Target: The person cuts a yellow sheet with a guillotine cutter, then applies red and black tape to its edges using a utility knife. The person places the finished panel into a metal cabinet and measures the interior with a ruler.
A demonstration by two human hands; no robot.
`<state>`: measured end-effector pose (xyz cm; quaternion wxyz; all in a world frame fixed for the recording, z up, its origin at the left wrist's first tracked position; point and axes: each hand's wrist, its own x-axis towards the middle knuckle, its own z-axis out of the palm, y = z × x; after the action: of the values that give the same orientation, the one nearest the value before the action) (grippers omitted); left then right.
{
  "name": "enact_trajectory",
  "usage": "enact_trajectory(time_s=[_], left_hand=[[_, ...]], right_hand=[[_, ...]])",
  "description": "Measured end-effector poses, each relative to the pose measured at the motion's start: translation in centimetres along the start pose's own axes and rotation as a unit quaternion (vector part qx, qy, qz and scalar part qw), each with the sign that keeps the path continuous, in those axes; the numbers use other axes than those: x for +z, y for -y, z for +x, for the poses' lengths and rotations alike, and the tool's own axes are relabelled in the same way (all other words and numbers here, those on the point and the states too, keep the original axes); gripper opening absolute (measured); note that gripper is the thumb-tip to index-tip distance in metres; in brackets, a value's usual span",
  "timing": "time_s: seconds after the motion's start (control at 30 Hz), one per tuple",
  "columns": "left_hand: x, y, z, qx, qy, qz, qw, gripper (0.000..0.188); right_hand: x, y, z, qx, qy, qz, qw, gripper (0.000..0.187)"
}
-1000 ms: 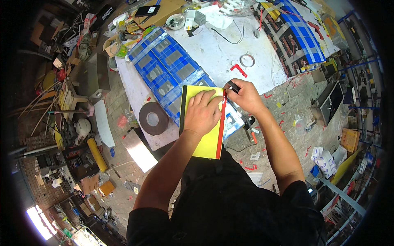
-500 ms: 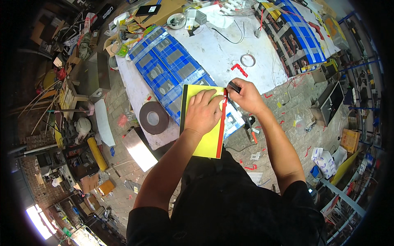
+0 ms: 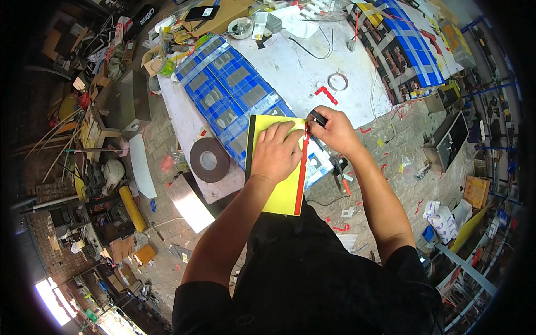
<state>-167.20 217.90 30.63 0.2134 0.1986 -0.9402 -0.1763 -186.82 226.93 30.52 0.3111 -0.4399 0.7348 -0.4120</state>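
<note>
Head view: at frame centre, the left hand (image 3: 277, 152) lies flat with fingers spread on a yellow sheet (image 3: 282, 192) at the white table's (image 3: 301, 72) near edge. The right hand (image 3: 333, 131), just right of it, pinches a small black tool (image 3: 318, 118) at the top of the sheet's red strip (image 3: 302, 173). A dark tape roll (image 3: 209, 160) lies to the left.

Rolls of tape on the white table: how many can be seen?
2. A large dark roll of tape lies flat at the table's near left corner, left of the yellow sheet. A small clear roll lies beyond the right hand. Clutter may hide others.
</note>
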Motion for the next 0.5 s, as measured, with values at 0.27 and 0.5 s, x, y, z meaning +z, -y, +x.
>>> enact_trajectory(time_s=[0.27,0.5], left_hand=[[-0.1,0.0,0.0,-0.003,0.002,0.002,1.0,0.036],[0.0,0.0,0.1,-0.004,-0.003,-0.003,1.0,0.035]], right_hand=[[-0.2,0.2,0.0,0.001,-0.006,-0.027,1.0,0.02],[-1.8,2.3,-1.3,0.006,0.022,0.012,1.0,0.017]])
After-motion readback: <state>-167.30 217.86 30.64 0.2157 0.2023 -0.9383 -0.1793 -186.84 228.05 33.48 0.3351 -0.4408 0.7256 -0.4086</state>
